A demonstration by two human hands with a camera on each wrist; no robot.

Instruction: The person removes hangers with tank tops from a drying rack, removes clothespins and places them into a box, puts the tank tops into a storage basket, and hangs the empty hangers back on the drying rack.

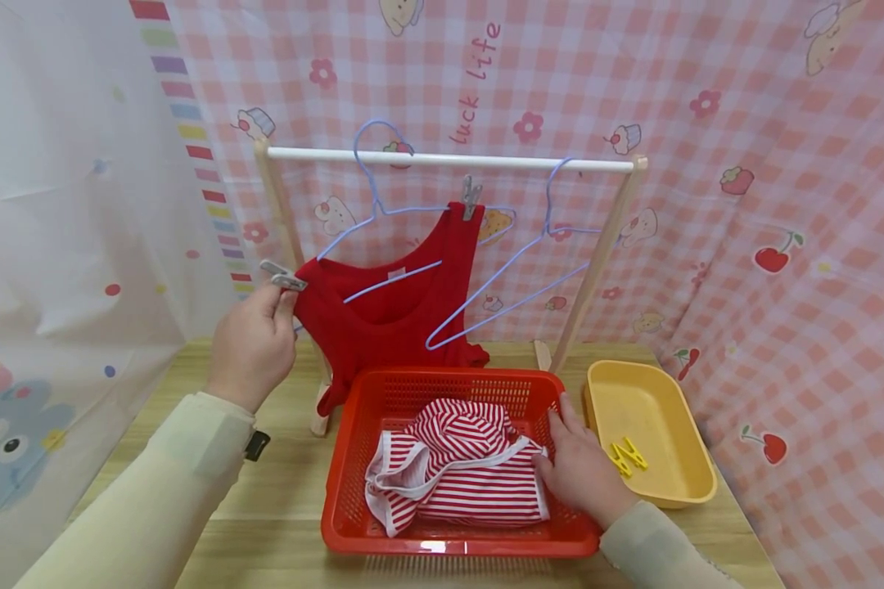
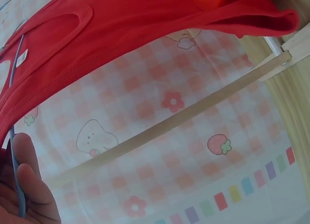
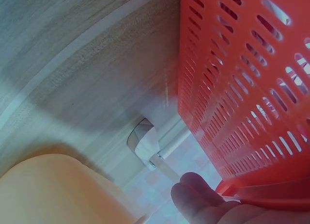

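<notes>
A red sleeveless top [image 1: 412, 348], scoop-necked with a pale label [image 1: 397, 275] inside, hung aslant on a blue hanger [image 1: 412, 210] left of the frame's centre, grey clips [image 1: 471, 200] at both shoulders. A person's left hand [image 1: 254, 343] grasped the hanger's lower end; the right hand [image 1: 585, 470] gripped a red basket [image 1: 383, 541] of striped clothing [image 1: 479, 491], lower centre.

yellow tray [image 1: 659, 401], yellow clips [image 1: 635, 453] inside | wood-grain tabletop [image 1: 280, 499] | pink checked backdrop [image 1: 604, 74], "luck life" lettering [image 1: 475, 82]

there is room left of the basket [image 1: 383, 541], tray [image 1: 663, 425] crowding right.
</notes>
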